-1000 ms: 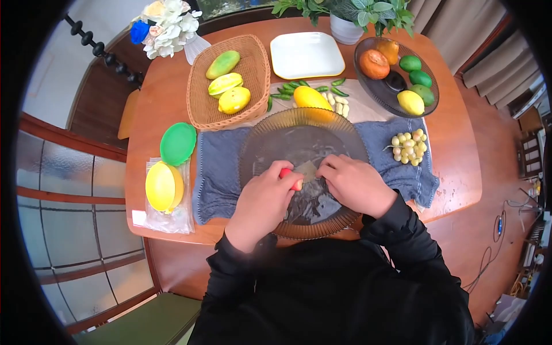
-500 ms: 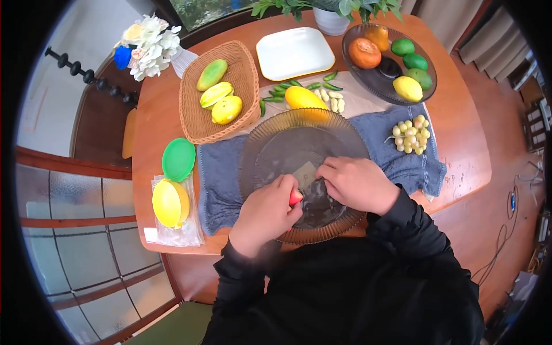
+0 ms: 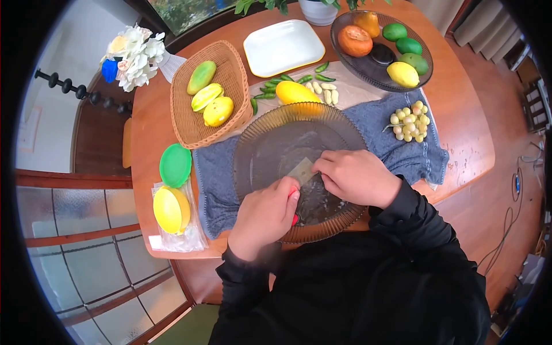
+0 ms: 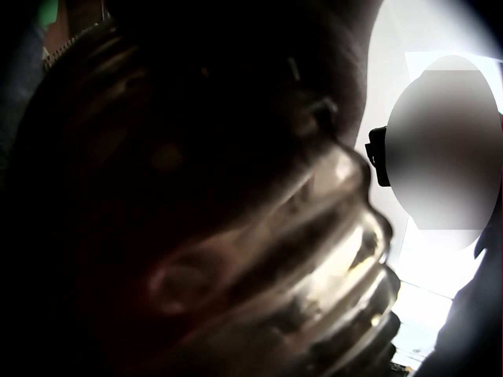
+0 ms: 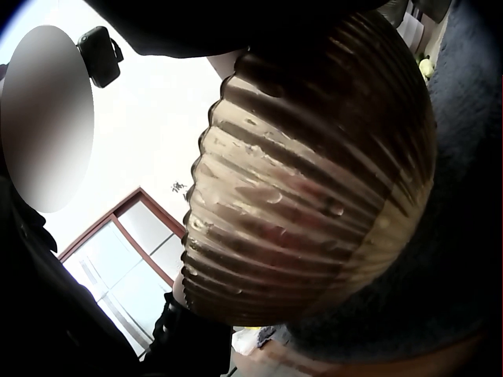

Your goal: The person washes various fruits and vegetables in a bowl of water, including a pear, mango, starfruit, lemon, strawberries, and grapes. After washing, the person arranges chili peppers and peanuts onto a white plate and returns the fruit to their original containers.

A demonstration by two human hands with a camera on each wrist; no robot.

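My left hand (image 3: 263, 215) grips the red handle of a tool with a flat, greyish blade (image 3: 300, 171), over the ribbed, smoky glass bowl (image 3: 259, 144). The blade points away from my body and slants right. My right hand (image 3: 359, 177) has its fingers curled at the blade's far end, pinching its edge. Wet, shiny streaks show in the bowl. Both wrist views look mostly at the bowl's fluted wall (image 5: 291, 181); the hands' grip is hidden there.
The bowl stands on a blue towel (image 3: 215, 190). Behind it lie a yellow melon (image 3: 294, 93), green peppers and peanuts. Around are a wicker basket (image 3: 179, 109) of fruit, a white tray (image 3: 282, 49), a dark fruit plate (image 3: 339, 57), grapes (image 3: 410, 122), a yellow bowl (image 3: 171, 211) and green lid (image 3: 175, 165).
The view has turned and shifted. My left hand has moved down the red handle, so more of the blade now shows between the hands. My right fingers stay at the blade's end.
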